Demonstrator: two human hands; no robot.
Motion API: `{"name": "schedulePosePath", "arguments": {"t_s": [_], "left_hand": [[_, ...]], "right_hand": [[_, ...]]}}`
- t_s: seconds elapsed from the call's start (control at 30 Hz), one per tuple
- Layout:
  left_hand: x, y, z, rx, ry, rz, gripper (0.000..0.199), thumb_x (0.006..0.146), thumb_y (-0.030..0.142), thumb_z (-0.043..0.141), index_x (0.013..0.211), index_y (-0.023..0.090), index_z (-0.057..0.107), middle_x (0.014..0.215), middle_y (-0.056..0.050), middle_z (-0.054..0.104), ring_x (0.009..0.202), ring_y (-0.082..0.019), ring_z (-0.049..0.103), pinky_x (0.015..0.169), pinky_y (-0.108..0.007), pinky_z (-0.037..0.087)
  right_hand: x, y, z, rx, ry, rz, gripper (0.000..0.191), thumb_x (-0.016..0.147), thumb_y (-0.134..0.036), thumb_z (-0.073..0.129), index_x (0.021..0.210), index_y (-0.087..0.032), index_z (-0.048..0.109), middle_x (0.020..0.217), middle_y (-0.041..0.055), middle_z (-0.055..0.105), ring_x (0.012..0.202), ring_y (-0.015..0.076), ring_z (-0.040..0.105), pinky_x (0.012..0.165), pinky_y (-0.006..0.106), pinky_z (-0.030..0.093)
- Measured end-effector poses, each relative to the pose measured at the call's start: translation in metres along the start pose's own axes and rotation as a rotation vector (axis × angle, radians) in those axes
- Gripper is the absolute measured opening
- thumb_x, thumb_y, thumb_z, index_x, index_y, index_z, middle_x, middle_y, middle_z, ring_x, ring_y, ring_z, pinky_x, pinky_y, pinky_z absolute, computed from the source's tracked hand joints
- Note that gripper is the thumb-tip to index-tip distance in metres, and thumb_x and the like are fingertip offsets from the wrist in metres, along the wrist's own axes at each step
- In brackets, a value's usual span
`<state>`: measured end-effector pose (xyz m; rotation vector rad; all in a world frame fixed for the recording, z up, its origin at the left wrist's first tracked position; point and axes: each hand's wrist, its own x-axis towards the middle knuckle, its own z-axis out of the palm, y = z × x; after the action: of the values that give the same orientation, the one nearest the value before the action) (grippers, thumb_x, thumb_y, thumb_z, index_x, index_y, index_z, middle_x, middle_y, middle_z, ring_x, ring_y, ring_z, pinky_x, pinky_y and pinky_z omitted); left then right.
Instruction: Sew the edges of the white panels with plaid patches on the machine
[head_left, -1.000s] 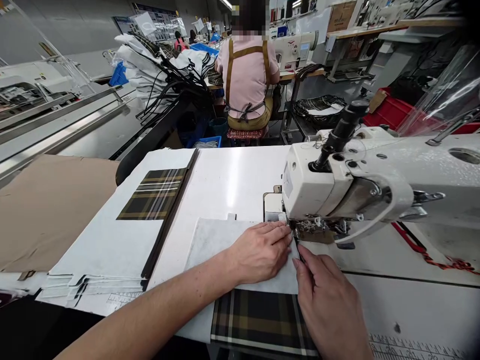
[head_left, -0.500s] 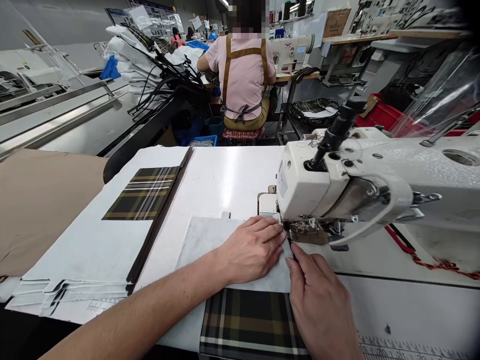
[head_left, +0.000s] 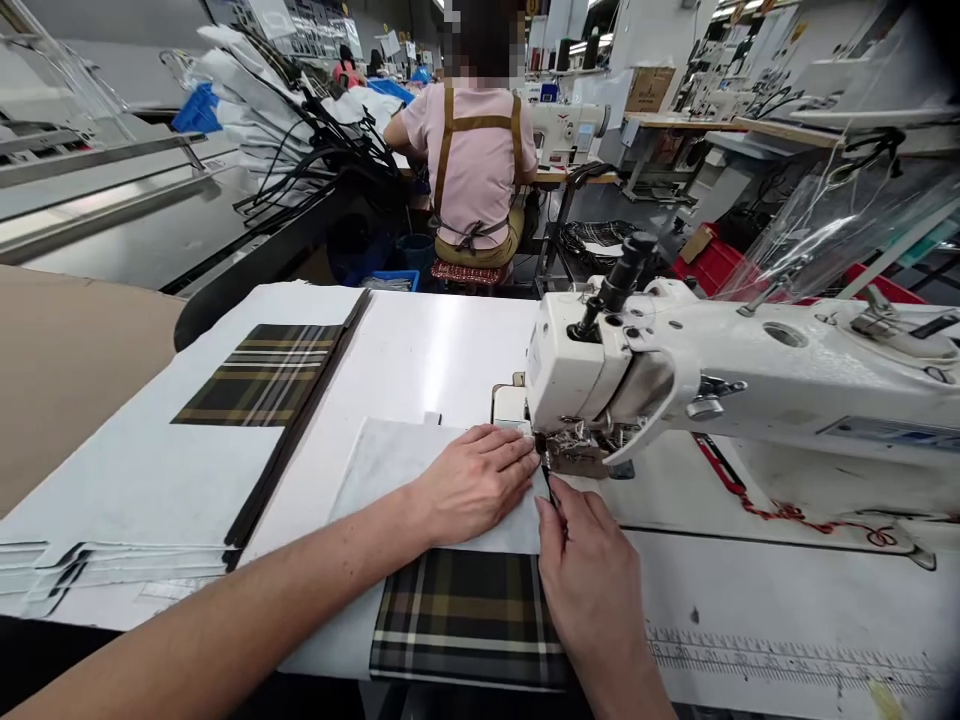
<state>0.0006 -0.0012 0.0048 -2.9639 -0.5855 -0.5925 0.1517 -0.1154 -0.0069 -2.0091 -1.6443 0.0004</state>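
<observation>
A white fabric panel lies on the sewing table, its right edge at the needle area of a white sewing machine. My left hand rests flat on this panel, fingers together and fingertips close beside the presser foot. Just below and to the right, my right hand pinches the panel's right edge, where a narrow dark strip shows. Plaid fabric in black, olive and white shows below the white panel and hangs toward the table's front edge. The needle itself is hidden.
A stack of white panels with a plaid patch and dark edging lies left. Brown board or cloth is beyond it. A ruler scale runs along the front right. Ahead, a person sits facing away.
The view has shifted, so the machine and both hands appear further left and more of the machine arm shows. Both hands keep nearly the same hold on the fabric.
</observation>
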Motion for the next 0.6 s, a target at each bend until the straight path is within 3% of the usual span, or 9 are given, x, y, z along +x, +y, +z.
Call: {"name": "schedulePosePath", "arguments": {"t_s": [0.07, 0.17, 0.23, 0.27, 0.33, 0.43, 0.6], "left_hand": [[-0.024, 0.004, -0.016, 0.040, -0.067, -0.156, 0.036, 0.108, 0.030, 0.048, 0.139, 0.015, 0.060, 0.145, -0.011, 0.062, 0.138, -0.027, 0.055, 0.116, -0.047, 0.046], [-0.084, 0.011, -0.052, 0.096, -0.085, -0.717, 0.059, 0.099, 0.058, 0.057, 0.139, 0.014, 0.056, 0.143, -0.018, 0.058, 0.131, -0.036, 0.057, 0.107, -0.056, 0.051], [-0.125, 0.016, -0.073, 0.091, -0.049, -1.097, 0.081, 0.083, 0.081, 0.062, 0.127, 0.013, 0.061, 0.129, -0.019, 0.061, 0.119, -0.040, 0.059, 0.094, -0.057, 0.056], [-0.140, 0.019, -0.080, 0.070, -0.043, -1.221, 0.083, 0.077, 0.087, 0.062, 0.119, 0.015, 0.064, 0.123, -0.018, 0.061, 0.115, -0.041, 0.059, 0.090, -0.057, 0.057], [-0.158, 0.027, -0.089, -0.005, -0.042, -1.315, 0.071, 0.076, 0.087, 0.060, 0.099, 0.020, 0.068, 0.111, -0.014, 0.062, 0.107, -0.038, 0.059, 0.086, -0.054, 0.056], [-0.153, 0.038, -0.092, -0.149, -0.035, -1.250, 0.056, 0.090, 0.076, 0.050, 0.080, 0.023, 0.063, 0.097, -0.009, 0.063, 0.095, -0.031, 0.059, 0.081, -0.046, 0.053], [-0.140, 0.046, -0.099, -0.390, -0.052, -1.354, 0.049, 0.092, 0.072, 0.054, 0.081, 0.024, 0.052, 0.065, 0.003, 0.052, 0.056, -0.017, 0.044, 0.053, -0.028, 0.036]], "right_hand": [[-0.002, 0.001, 0.001, -0.017, -0.014, 0.012, 0.035, 0.108, -0.031, 0.043, 0.122, -0.013, 0.070, 0.103, 0.0107, 0.073, 0.083, 0.0229, 0.069, 0.062, 0.032, 0.045], [-0.005, 0.002, 0.002, -0.021, -0.042, 0.046, 0.034, 0.107, -0.030, 0.044, 0.122, -0.015, 0.070, 0.107, 0.0109, 0.074, 0.086, 0.0227, 0.070, 0.062, 0.031, 0.045], [-0.005, 0.002, 0.002, -0.002, -0.061, 0.055, 0.034, 0.106, -0.029, 0.044, 0.123, -0.015, 0.069, 0.109, 0.0110, 0.074, 0.086, 0.0219, 0.070, 0.063, 0.031, 0.046], [-0.006, 0.002, 0.001, 0.008, -0.067, 0.056, 0.035, 0.106, -0.029, 0.044, 0.124, -0.015, 0.069, 0.110, 0.0110, 0.074, 0.086, 0.0216, 0.070, 0.063, 0.031, 0.047], [-0.005, 0.003, 0.000, 0.025, -0.078, 0.055, 0.035, 0.105, -0.030, 0.044, 0.126, -0.015, 0.068, 0.112, 0.0109, 0.074, 0.086, 0.0213, 0.071, 0.064, 0.031, 0.048], [-0.004, 0.006, -0.003, 0.038, -0.095, 0.046, 0.034, 0.104, -0.033, 0.049, 0.125, -0.015, 0.068, 0.109, 0.0098, 0.075, 0.085, 0.0218, 0.070, 0.066, 0.032, 0.049], [-0.001, 0.008, -0.005, 0.036, -0.123, 0.034, 0.031, 0.103, -0.032, 0.053, 0.123, -0.016, 0.069, 0.105, 0.0083, 0.075, 0.085, 0.0227, 0.069, 0.067, 0.033, 0.048]]}}
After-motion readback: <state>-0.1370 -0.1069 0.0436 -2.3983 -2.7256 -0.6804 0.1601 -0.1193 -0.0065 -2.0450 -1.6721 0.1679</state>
